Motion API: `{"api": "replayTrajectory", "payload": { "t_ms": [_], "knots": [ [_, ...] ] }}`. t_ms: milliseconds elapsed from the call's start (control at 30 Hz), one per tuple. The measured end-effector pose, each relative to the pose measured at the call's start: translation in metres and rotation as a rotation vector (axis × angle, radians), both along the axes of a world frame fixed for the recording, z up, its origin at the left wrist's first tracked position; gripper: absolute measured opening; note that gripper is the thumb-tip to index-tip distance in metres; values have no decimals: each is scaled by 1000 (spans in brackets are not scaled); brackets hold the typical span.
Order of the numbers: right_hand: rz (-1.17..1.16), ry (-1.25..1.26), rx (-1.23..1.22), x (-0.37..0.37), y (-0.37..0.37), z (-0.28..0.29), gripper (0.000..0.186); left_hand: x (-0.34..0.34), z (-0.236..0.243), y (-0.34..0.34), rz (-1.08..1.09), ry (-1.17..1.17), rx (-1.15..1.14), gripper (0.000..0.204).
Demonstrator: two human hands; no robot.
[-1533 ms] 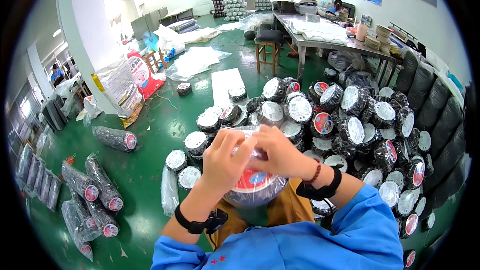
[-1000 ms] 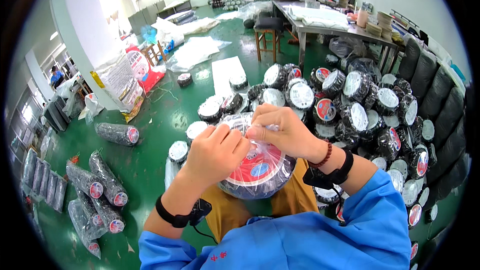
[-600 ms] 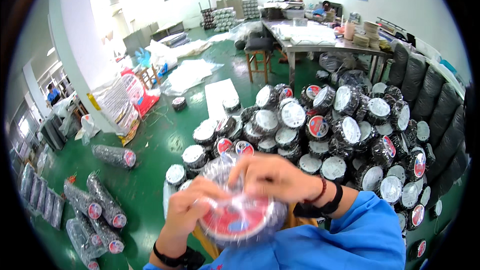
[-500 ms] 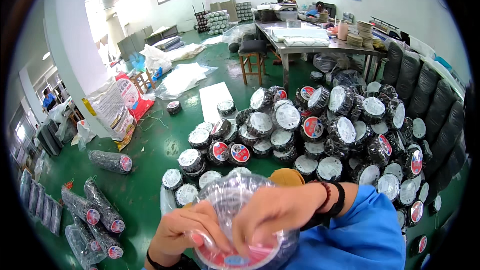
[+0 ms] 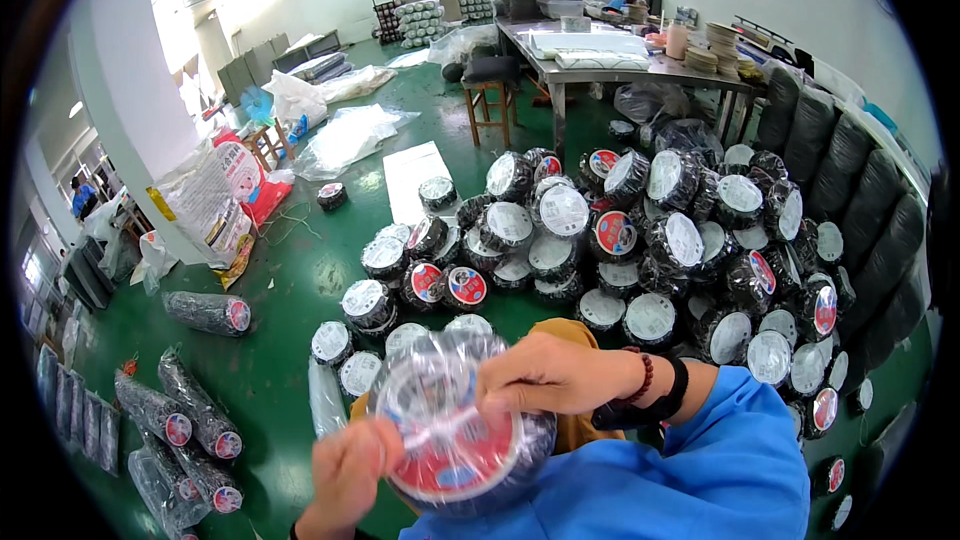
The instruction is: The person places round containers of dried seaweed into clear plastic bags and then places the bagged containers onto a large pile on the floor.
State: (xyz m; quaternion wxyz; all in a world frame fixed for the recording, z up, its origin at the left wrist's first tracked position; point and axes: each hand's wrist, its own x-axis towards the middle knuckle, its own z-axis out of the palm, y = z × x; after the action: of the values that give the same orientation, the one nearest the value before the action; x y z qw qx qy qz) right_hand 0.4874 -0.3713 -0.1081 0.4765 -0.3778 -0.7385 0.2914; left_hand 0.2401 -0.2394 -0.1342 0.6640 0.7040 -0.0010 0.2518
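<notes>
A round bundle (image 5: 455,445) wrapped in clear plastic rests at my lap, its red and white disc label facing up. Gathered film bunches over the label. A whitish strand (image 5: 440,427) runs taut across it between my hands; whether it is string or twisted film I cannot tell. My left hand (image 5: 350,465), blurred, is closed in a pinch at the strand's left end. At the other end my right hand (image 5: 535,375) pinches the strand just above the bundle's upper right edge.
A big heap of black plastic-wrapped round bundles (image 5: 650,320) lies ahead and to the right. Long wrapped rolls (image 5: 205,312) lie on the green floor at left. Farther off stand a metal table (image 5: 640,75), a stool (image 5: 490,90) and printed sacks (image 5: 210,205).
My hands have drawn apart, the left to the left and down, the right up. The strand is now stretched between them, and more of the red label shows. The view has shifted slightly.
</notes>
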Motion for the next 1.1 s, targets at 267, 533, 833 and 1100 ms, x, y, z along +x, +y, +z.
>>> {"api": "replayTrajectory", "payload": {
  "t_ms": [267, 533, 833, 1100],
  "knots": [
    [-252, -170, 458, -22, 34, 38, 17, 74, 32, 4, 340, -122, 940, 17],
    [-405, -392, 508, 3, 32, 12, 15, 76, 31, 0, 232, 90, 493, 14],
    [-408, -697, 704, -6, 16, 7, 20, 73, 34, 15, 84, 199, -117, 20],
    [-178, -48, 53, 8, 27, 11, 49, 78, 56, 5, 316, -37, 902, 29]
  ]
}}
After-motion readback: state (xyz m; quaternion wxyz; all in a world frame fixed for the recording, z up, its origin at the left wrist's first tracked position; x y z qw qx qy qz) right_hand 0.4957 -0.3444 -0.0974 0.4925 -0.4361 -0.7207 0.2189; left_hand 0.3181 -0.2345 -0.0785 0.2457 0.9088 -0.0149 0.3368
